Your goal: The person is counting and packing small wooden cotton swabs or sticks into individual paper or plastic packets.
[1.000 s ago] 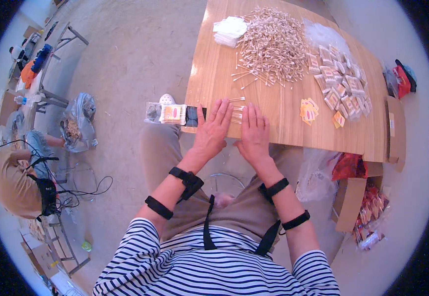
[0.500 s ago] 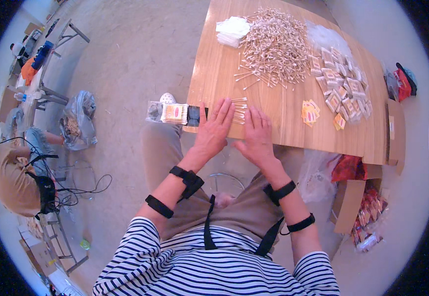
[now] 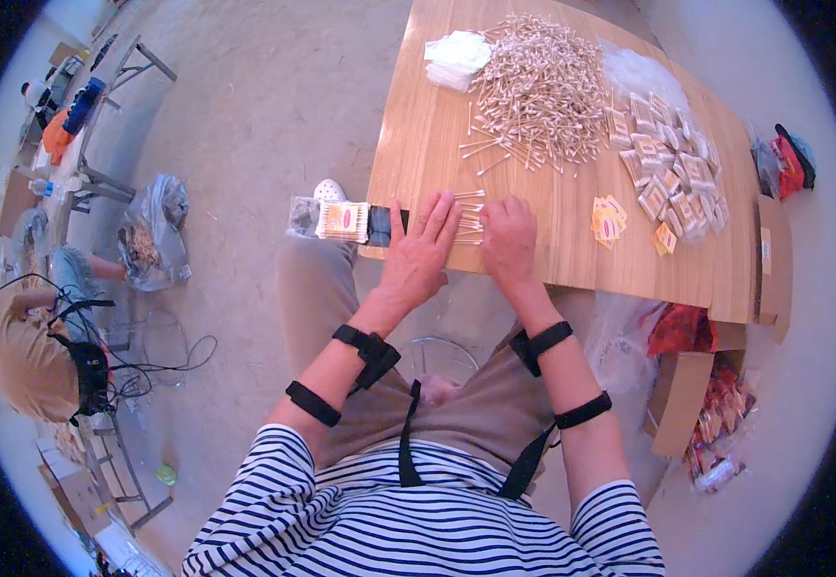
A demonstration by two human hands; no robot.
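**Thin cotton swabs (image 3: 470, 229) lay between a flat left hand (image 3: 416, 252) and a bent right hand (image 3: 512, 240)**

The left hand rested palm down, its fingers straight and its little finger set apart, covering one end of the slender, round-tipped swabs near the edge of the smooth, wood-grained desk (image 3: 428, 144). The right hand was curled at their other end, knuckles up; whether its fingertips pinched any swab could not be told.

Just left of the left hand, a flat black strip (image 3: 386, 226) ran to a squarish packet (image 3: 343, 221), its sticks in an even row, with crinkled clear plastic (image 3: 304, 217) at its far side.

Farther up the desk rose a loose, bristling mound of swabs (image 3: 541, 91), flanked by a stack of thin white sheets (image 3: 456, 60) and rumpled translucent film (image 3: 644, 75). To the right lay glossy, blocky filled packets (image 3: 673, 173) in a heap, and near them small flat yellow-orange cards (image 3: 608, 221). Below stood a stiff cardboard carton (image 3: 680, 399).
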